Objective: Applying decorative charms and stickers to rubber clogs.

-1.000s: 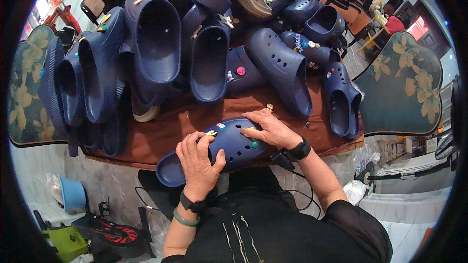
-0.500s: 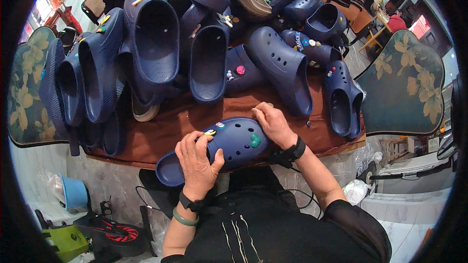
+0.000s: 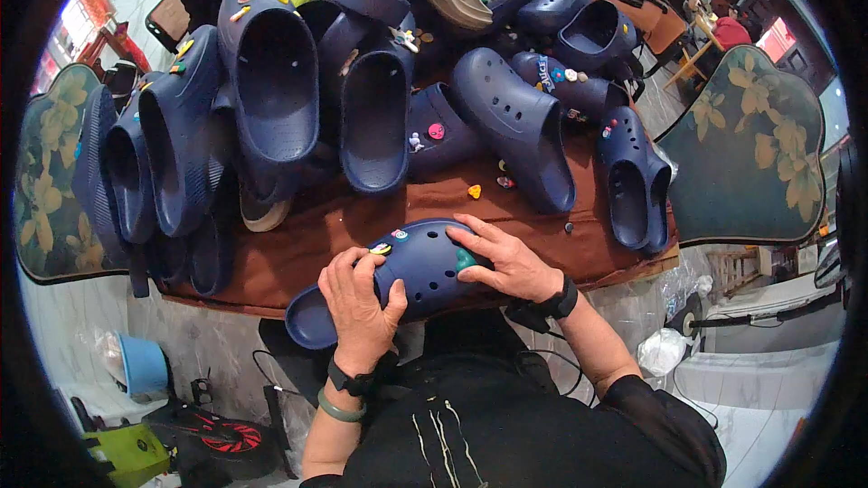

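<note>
Here both hands [image 3: 434, 285] clasp the navy clog [image 3: 411, 276].

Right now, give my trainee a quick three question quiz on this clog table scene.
1. True or false: both hands grip one navy clog.
2. Which hand presses on the green charm: A left hand, B right hand?
3. Fill in: the loose yellow charm lies on the ____ tablecloth.

Key: 1 true. 2 B. 3 brown.
</note>
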Demonstrator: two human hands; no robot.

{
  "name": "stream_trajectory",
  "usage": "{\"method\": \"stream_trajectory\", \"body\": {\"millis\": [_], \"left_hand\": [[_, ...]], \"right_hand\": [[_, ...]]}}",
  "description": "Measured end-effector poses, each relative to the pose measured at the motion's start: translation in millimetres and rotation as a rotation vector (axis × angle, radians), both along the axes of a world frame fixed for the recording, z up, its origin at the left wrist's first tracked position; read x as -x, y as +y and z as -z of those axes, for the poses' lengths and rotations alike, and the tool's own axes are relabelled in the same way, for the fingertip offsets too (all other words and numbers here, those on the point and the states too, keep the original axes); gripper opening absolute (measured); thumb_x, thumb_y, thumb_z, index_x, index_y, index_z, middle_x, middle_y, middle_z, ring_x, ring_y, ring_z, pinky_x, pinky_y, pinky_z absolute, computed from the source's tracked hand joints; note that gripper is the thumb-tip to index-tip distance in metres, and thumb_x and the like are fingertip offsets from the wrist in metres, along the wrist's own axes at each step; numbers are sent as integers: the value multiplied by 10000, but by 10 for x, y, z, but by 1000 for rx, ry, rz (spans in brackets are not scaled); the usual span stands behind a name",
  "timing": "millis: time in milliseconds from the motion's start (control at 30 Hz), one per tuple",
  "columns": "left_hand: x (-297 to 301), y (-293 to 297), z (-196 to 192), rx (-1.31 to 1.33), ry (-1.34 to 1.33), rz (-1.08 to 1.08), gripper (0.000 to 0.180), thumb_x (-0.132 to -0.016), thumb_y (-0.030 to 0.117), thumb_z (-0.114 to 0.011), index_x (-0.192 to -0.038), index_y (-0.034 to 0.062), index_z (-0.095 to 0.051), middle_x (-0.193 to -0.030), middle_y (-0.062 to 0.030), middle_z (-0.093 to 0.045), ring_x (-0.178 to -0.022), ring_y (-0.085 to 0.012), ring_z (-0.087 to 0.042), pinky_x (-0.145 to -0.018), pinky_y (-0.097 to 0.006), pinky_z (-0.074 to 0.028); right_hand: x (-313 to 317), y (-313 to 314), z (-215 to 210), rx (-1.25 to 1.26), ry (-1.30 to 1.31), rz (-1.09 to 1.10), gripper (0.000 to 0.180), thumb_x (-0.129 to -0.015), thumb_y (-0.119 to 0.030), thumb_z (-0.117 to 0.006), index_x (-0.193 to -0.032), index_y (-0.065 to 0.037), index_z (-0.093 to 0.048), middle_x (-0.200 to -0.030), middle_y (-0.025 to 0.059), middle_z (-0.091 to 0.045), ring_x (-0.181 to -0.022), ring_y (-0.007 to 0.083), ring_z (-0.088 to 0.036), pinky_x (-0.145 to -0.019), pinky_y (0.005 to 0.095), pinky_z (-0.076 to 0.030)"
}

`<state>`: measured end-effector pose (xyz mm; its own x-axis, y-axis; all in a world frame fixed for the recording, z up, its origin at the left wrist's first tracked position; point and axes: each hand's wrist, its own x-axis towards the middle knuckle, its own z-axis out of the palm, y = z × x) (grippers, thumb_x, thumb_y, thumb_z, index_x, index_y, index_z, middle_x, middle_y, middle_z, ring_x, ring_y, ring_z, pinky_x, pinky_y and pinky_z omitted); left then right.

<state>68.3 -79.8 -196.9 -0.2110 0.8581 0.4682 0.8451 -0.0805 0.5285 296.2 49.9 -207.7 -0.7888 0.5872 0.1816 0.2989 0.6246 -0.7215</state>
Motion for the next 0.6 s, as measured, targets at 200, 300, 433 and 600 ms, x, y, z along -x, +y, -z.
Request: {"method": "stream_trajectory", "body": {"millis": [200, 300, 433, 600], "left_hand": [[16, -3, 20, 5, 1, -17, 428, -845, 291, -638, -1208, 111, -498, -1187, -140, -502, -1150, -345, -473, -1025, -508, -312], [18, 7, 25, -22, 10, -4, 421, -844, 292, -638, -1196, 105, -503, -1185, -142, -504, -1146, -343, -473, -1019, -506, -315], [39, 5, 33, -21, 25, 10, 418, -835, 287, -649, -1182, 101, -511, -1173, -144, -511, -1134, -344, -482, -1009, -506, -324], [45, 8, 38, -90, 14, 100, 442, -788, 238, -696, -1166, 93, -520, -1159, -147, -522, -1103, -350, -506, -979, -512, -358]], "right_hand": [[219, -188, 71, -311, -34, 196, 478, -923, -328, -656, -1307, -59, -565, -1311, 218, -544, -1104, 407, -594, -966, 452, -494], [328, -148, 56, -294, -36, 313, 377, -942, -313, -633, -1197, -37, -602, -1108, 205, -628, -990, 379, -631, -862, 455, -523], [351, 64, 70, -219, -143, 372, 276, -959, -305, -603, -1013, -35, -620, -820, 181, -650, -824, 365, -642, -714, 474, -515], [219, 387, -34, -304, 6, 325, 400, -850, -277, -746, -1130, -29, -602, -1063, 169, -629, -1042, 334, -594, -843, 418, -505]]}}
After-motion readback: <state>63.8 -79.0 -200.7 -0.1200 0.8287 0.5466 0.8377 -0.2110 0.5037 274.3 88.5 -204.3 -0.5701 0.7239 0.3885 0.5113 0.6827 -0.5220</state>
